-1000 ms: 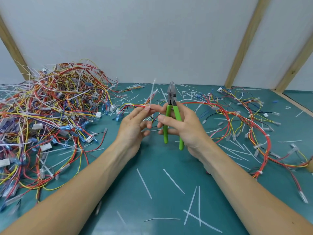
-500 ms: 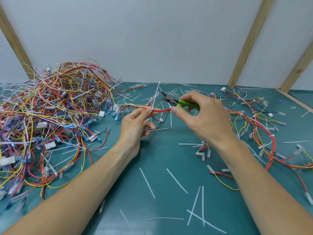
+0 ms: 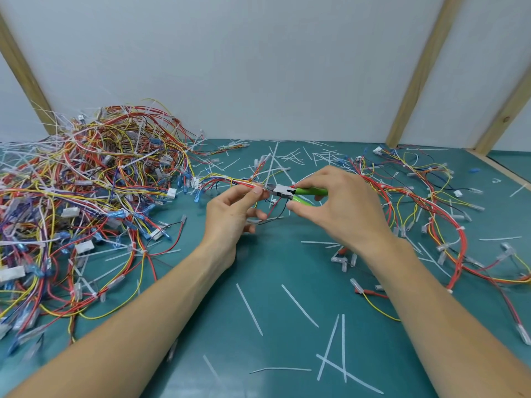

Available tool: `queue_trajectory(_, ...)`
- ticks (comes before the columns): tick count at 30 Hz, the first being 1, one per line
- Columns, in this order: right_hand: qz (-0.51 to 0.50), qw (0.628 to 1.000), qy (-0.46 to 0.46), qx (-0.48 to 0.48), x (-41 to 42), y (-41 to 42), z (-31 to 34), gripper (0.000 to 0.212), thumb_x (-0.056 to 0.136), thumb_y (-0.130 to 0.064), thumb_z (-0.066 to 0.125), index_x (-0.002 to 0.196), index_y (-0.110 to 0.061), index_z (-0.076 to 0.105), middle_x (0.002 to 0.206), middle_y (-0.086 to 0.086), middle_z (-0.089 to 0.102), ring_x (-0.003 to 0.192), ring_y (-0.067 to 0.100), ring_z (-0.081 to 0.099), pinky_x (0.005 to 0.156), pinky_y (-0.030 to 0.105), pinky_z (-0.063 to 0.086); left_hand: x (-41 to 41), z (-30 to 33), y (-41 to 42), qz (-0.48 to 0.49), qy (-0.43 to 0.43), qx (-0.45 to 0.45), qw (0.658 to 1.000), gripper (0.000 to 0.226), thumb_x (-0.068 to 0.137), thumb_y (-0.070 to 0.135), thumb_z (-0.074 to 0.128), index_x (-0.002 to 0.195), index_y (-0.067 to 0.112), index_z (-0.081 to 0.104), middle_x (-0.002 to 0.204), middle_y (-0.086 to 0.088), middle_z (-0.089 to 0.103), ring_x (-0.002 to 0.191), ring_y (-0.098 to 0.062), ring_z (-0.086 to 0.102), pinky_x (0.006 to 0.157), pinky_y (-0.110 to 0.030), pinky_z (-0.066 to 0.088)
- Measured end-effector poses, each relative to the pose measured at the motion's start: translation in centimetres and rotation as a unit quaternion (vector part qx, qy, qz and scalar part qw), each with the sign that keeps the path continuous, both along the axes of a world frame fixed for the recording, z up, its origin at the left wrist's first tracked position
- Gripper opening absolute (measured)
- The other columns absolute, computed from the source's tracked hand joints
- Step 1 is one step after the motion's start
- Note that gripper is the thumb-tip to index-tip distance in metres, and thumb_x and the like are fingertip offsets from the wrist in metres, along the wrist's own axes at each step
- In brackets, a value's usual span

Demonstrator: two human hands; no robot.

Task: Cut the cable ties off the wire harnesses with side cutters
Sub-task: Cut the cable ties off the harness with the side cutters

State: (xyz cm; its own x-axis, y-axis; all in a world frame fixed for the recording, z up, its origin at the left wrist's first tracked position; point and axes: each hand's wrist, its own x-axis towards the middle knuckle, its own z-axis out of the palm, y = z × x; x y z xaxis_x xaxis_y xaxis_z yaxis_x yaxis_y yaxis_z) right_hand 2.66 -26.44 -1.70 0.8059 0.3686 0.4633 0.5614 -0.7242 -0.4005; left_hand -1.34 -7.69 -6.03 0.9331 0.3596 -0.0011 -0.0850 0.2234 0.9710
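Side cutters at a harness, mid-table.
Right hand [image 3: 342,208] grips the green side cutters [image 3: 298,193], lying crosswise, nose pointing left; left hand [image 3: 232,214] pinches the wire harness [image 3: 227,182] just beside that nose; uncut pile [image 3: 86,196] toward the left edge.

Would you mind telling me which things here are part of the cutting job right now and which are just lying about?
In the job:
- side cutters, held by the right hand
- wire harness, pinched by the left hand

Lying about:
- tangled pile of harnesses
- spread harness on the right
- cut tie strips on the green mat
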Motion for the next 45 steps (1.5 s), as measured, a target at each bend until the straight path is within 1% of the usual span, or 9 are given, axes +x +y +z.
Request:
queue_trajectory(11, 0.022, 0.998, 0.015, 0.050, 0.2, 0.0, -0.4, 0.034, 0.081, -0.060, 0.075, 0.102, -0.034, 0.080, 0.096, -0.013, 0.073, 0.086, 0.012, 0.067, 0.080, 0.041, 0.054, -0.1, -0.3, 0.1, 0.008, -0.031, 0.075, 0.997, 0.014, 0.096, 0.023, 0.067, 0.085, 0.014, 0.068, 0.093, 0.000, 0.078, 0.056, -0.014, 0.066, 0.042, -0.020, 0.039)
queue_trajectory(20, 0.043, 0.999, 0.016, 0.008, 0.6, 0.0, -1.0, 0.032, 0.088, -0.062, 0.064, 0.096, -0.033, 0.076, 0.094, -0.009, 0.071, 0.088, 0.020, 0.063, 0.077, 0.042, 0.053, 0.0, -0.4, 0.1, 0.031, -0.036, 0.116, 0.992, 0.014, 0.098, 0.020, 0.065, 0.088, 0.010, 0.067, 0.087, 0.001, 0.078, 0.058, -0.013, 0.068, 0.042, -0.019, 0.041)
queue_trajectory(29, 0.013, 0.999, 0.038, -0.009, 0.9, -0.2, -1.1, 0.033, 0.085, -0.070, 0.062, 0.100, -0.045, 0.078, 0.087, -0.010, 0.076, 0.086, 0.020, 0.065, 0.073, 0.037, 0.054, -0.2, -0.5, -0.1, 0.030, -0.041, 0.114, 0.992, 0.014, 0.098, 0.020, 0.065, 0.089, 0.009, 0.066, 0.084, 0.000, 0.078, 0.059, -0.013, 0.069, 0.043, -0.019, 0.042)
queue_trajectory(32, 0.015, 0.998, 0.057, 0.011, 0.7, -0.1, -1.0, 0.030, 0.085, -0.066, 0.065, 0.097, -0.043, 0.080, 0.076, -0.008, 0.075, 0.073, 0.019, 0.063, 0.066, 0.034, 0.052, -0.2, -0.4, -0.2, 0.026, -0.044, 0.110, 0.993, 0.015, 0.097, 0.020, 0.065, 0.093, 0.006, 0.066, 0.084, -0.001, 0.078, 0.059, -0.013, 0.070, 0.044, -0.019, 0.041)
queue_trajectory(36, 0.033, 0.996, 0.072, 0.029, 0.6, 0.0, -1.1, 0.027, 0.088, -0.060, 0.065, 0.090, -0.040, 0.082, 0.054, 0.007, 0.053, 0.054, 0.020, 0.041, 0.052, 0.032, 0.037, -0.3, -0.4, -0.1, 0.024, -0.051, 0.110, 0.992, 0.018, 0.097, 0.020, 0.066, 0.096, 0.002, 0.067, 0.083, -0.002, 0.077, 0.058, -0.013, 0.069, 0.043, -0.019, 0.041)
queue_trajectory(38, 0.030, 0.997, 0.073, 0.025, 0.5, 0.0, -1.1, 0.034, 0.090, -0.063, 0.061, 0.083, -0.037, 0.082, 0.054, 0.010, 0.046, 0.053, 0.019, 0.033, 0.050, 0.032, 0.033, -0.3, -0.4, -0.1, 0.022, -0.053, 0.109, 0.992, 0.017, 0.096, 0.020, 0.067, 0.094, 0.003, 0.067, 0.082, -0.003, 0.077, 0.058, -0.013, 0.069, 0.044, -0.019, 0.042)
queue_trajectory(39, 0.027, 0.997, 0.072, 0.021, 0.5, 0.1, -1.1, 0.043, 0.091, -0.066, 0.057, 0.076, -0.032, 0.080, 0.054, 0.012, 0.045, 0.053, 0.021, 0.033, 0.051, 0.034, 0.036, -0.3, -0.4, -0.1, 0.022, -0.054, 0.109, 0.992, 0.016, 0.096, 0.020, 0.067, 0.093, 0.004, 0.067, 0.082, -0.003, 0.077, 0.058, -0.013, 0.069, 0.044, -0.019, 0.042)
queue_trajectory(42, 0.009, 0.998, 0.066, 0.007, 0.4, 0.2, -1.1, 0.069, 0.097, -0.067, 0.044, 0.070, -0.010, 0.072, 0.054, 0.015, 0.052, 0.055, 0.027, 0.048, 0.062, 0.037, 0.050, -0.3, -0.4, -0.1, 0.024, -0.055, 0.110, 0.992, 0.017, 0.096, 0.020, 0.068, 0.094, 0.003, 0.067, 0.082, -0.003, 0.077, 0.057, -0.013, 0.069, 0.044, -0.019, 0.043)
queue_trajectory(45, 0.013, 0.998, 0.057, 0.007, 0.6, 0.2, -1.2, 0.070, 0.098, -0.065, 0.046, 0.071, -0.006, 0.071, 0.053, 0.015, 0.052, 0.053, 0.027, 0.047, 0.062, 0.039, 0.051, -0.2, -0.4, -0.1, 0.024, -0.057, 0.110, 0.992, 0.016, 0.095, 0.020, 0.068, 0.092, 0.004, 0.067, 0.082, -0.003, 0.077, 0.058, -0.013, 0.069, 0.044, -0.018, 0.043)
